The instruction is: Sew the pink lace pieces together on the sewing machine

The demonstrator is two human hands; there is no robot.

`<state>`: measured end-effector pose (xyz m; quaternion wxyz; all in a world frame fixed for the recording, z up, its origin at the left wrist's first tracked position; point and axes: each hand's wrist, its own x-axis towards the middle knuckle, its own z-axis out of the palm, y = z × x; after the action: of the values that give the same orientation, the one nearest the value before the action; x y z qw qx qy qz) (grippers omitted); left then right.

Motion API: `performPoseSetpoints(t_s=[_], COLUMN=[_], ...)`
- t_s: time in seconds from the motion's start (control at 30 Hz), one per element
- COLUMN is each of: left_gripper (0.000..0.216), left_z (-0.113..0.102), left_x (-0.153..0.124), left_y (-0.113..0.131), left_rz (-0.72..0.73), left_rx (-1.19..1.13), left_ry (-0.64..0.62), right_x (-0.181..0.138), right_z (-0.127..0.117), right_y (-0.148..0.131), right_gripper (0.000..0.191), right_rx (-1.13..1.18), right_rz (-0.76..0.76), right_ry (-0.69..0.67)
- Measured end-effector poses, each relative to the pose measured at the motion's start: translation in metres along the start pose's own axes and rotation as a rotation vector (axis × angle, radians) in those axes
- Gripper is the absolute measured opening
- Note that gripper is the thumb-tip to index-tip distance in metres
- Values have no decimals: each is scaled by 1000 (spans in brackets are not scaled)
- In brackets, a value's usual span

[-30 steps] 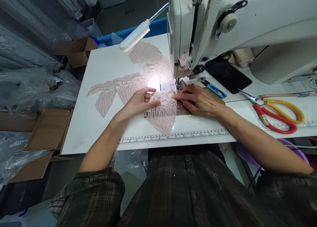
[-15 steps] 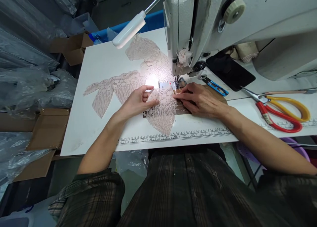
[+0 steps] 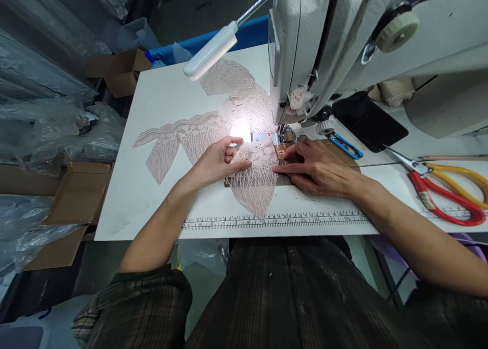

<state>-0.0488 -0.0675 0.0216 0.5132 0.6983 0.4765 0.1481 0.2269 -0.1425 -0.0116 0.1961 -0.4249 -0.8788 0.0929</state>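
Note:
A pale pink lace piece (image 3: 253,186) lies in front of the sewing machine's presser foot (image 3: 281,130), its pointed end toward me. My left hand (image 3: 217,161) pinches the piece's upper left edge between thumb and fingers. On the other side, my right hand (image 3: 318,167) rests low with fingers stretched out, one fingertip touching the lace's right edge. More lace pieces (image 3: 202,130) spread out to the left and behind, beneath the lamp's bright glare. The needle's tip is too small to make out.
The sewing machine (image 3: 293,49) rises at the back right, with a lamp (image 3: 211,49) beside it. Blue thread snips (image 3: 345,146), a black phone (image 3: 368,120) and red-and-yellow scissors (image 3: 442,186) lie right. A ruler strip (image 3: 312,221) runs along the table's front edge.
The camera view has shifted slightly. My right hand's fingers have spread a little and moved slightly down the lace's right edge; my left hand keeps its pinch.

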Motion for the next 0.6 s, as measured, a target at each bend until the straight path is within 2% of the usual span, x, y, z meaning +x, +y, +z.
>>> performPoseSetpoints(t_s=[0.47, 0.6], left_gripper=[61, 62], left_z=[5, 2], left_x=[3, -2], left_y=[-9, -5], left_rz=[75, 82], left_rx=[89, 186], left_ry=[83, 94], right_x=[1, 1], right_z=[1, 0], right_y=[-2, -3], right_gripper=[37, 35], right_rx=[-34, -32], right_rz=[10, -2], right_ry=[-2, 16])
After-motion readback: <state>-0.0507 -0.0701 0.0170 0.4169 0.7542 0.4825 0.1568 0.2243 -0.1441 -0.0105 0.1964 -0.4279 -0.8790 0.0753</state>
